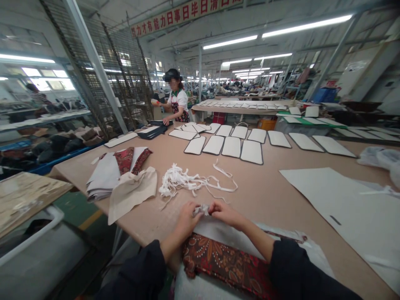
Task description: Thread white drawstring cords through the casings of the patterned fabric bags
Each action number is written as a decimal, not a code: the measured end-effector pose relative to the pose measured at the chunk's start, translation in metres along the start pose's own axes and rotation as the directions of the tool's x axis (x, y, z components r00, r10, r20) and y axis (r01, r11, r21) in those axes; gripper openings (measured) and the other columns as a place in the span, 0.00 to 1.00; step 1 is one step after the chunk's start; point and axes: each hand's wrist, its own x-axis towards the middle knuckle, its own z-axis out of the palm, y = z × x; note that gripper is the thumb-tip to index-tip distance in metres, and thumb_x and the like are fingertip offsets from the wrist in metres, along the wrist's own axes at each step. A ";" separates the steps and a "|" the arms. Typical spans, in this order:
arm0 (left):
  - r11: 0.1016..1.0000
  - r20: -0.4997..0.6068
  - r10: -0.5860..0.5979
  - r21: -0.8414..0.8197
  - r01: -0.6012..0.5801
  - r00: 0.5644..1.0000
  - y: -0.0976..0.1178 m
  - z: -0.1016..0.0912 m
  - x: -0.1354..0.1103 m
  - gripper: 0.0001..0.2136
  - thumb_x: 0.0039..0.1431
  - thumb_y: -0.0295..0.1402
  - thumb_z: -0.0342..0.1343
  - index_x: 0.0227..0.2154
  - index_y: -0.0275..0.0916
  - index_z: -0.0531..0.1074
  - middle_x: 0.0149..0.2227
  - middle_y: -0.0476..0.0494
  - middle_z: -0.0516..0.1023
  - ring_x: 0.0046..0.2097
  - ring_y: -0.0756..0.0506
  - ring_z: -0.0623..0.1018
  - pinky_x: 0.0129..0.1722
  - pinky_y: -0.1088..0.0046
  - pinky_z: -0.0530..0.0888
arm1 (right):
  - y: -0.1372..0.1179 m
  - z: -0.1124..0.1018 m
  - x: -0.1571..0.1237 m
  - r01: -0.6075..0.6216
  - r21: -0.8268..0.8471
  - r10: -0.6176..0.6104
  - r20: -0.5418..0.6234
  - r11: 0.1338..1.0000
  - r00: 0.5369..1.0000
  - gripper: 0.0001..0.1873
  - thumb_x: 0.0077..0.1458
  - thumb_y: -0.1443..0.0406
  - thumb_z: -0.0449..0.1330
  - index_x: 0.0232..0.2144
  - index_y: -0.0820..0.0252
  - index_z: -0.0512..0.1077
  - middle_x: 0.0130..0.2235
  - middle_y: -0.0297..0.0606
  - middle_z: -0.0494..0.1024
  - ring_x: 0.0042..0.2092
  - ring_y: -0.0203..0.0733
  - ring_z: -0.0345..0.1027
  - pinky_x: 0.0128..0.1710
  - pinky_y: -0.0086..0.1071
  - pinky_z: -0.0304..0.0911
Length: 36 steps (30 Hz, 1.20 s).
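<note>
My left hand [187, 217] and my right hand [223, 213] are close together over the near side of the table, fingers closed in pinches. Between them is a small crumpled whitish piece [204, 209], perhaps plastic or cloth; I cannot tell which. Just below lies pale grey fabric [215, 229], beside a folded brown-red patterned cloth [228, 262] under my forearms. A loose tangle of white tape strips [179, 180] lies a little beyond my hands. To the left, a stack of grey and patterned cloth pieces [108, 173] is partly covered by a beige cloth [134, 191].
Rows of pale, dark-edged panels [231, 147] lie across the brown-covered table [262, 183]. A large white sheet [340, 204] is at the right, with clear plastic bags [383, 160] behind it. A co-worker [178, 100] stands at the far edge beside dark stacked pieces [153, 130].
</note>
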 end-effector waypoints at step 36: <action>0.758 0.372 0.238 0.507 -0.411 0.897 0.010 0.015 0.005 0.12 0.61 0.25 0.40 0.40 0.34 0.69 0.39 0.39 0.70 0.41 0.42 0.67 0.40 0.64 0.64 | 0.017 0.001 0.051 0.177 -0.771 -0.148 0.108 0.612 0.983 0.07 0.49 0.69 0.53 0.29 0.60 0.71 0.34 0.37 0.71 0.33 0.38 0.62 0.31 0.27 0.54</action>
